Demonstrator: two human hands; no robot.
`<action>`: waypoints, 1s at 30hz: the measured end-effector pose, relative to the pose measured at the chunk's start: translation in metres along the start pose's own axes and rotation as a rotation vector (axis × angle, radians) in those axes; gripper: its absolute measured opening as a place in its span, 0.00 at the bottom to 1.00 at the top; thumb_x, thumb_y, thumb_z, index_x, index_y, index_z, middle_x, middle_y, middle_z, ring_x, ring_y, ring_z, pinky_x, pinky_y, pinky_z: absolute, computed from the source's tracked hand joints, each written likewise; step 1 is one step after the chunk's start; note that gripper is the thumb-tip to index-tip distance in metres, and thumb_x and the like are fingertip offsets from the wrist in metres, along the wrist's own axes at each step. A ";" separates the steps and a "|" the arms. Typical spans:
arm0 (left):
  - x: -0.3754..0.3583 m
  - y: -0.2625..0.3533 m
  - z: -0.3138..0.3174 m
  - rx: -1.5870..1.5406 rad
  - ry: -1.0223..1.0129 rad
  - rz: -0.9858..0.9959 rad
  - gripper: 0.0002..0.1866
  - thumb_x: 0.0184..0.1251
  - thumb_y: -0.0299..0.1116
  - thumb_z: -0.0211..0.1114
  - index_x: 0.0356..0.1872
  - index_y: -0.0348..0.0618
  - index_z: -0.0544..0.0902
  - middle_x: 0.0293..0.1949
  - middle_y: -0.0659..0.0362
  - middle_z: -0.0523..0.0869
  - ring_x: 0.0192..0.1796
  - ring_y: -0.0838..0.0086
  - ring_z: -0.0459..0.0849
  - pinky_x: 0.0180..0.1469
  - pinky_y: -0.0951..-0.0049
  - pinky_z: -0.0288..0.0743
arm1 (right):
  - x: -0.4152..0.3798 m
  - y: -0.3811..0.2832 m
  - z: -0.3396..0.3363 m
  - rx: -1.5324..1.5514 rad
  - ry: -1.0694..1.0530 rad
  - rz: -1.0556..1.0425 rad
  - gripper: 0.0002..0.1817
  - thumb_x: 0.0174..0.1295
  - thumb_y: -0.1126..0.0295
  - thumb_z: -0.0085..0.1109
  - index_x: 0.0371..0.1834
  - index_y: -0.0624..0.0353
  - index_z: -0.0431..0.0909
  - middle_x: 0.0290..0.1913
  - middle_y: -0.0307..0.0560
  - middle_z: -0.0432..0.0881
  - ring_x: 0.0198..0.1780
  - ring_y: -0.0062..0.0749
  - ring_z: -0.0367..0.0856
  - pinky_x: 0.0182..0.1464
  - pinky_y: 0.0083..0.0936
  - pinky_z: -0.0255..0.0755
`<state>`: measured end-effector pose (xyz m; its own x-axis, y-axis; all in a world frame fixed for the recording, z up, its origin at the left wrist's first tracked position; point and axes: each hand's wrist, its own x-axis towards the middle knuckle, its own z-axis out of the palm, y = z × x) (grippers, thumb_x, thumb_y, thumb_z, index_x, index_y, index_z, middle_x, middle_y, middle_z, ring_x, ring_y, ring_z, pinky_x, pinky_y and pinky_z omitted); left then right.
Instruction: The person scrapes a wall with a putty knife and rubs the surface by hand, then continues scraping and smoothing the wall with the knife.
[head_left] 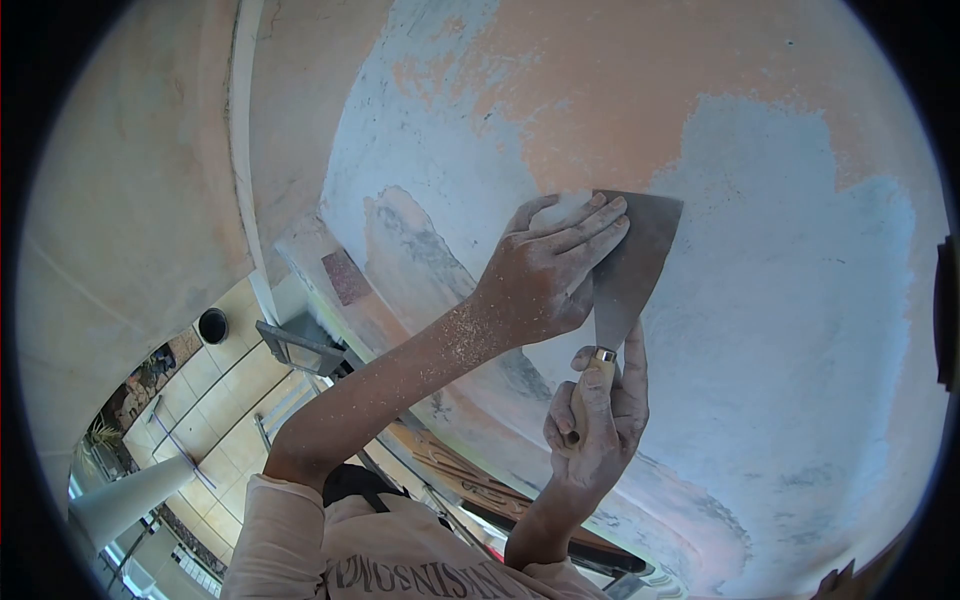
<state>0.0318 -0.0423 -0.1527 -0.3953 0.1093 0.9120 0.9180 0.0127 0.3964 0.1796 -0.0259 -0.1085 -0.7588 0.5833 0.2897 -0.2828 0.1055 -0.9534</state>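
A wide metal putty knife (640, 250) with a pale handle has its broad edge against the patchy wall (780, 270). My right hand (600, 410) is closed around its handle, with one finger stretched up along the base of the blade. My left hand (550, 260) lies with straight fingers across the left side of the blade, fingertips touching the metal. White dust coats both hands, and specks cling to my left wrist. Pale blue-white and peach areas meet on the wall just above the blade.
At lower left is a tiled floor (225, 370) with a dark round pot (213, 326) and a white column (130, 505). A grey floodlight-like fixture (300, 350) juts out beside the wall's left edge. Below my arms is a brown carved wooden piece (470, 475).
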 end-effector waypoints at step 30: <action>0.007 -0.005 -0.003 0.004 -0.007 0.001 0.26 0.51 0.24 0.60 0.56 0.47 0.75 0.61 0.57 0.74 0.64 0.72 0.71 0.68 0.55 0.55 | 0.008 -0.002 -0.008 0.006 -0.055 0.019 0.31 0.62 0.74 0.52 0.68 0.66 0.54 0.36 0.45 0.75 0.14 0.10 0.66 0.09 0.06 0.55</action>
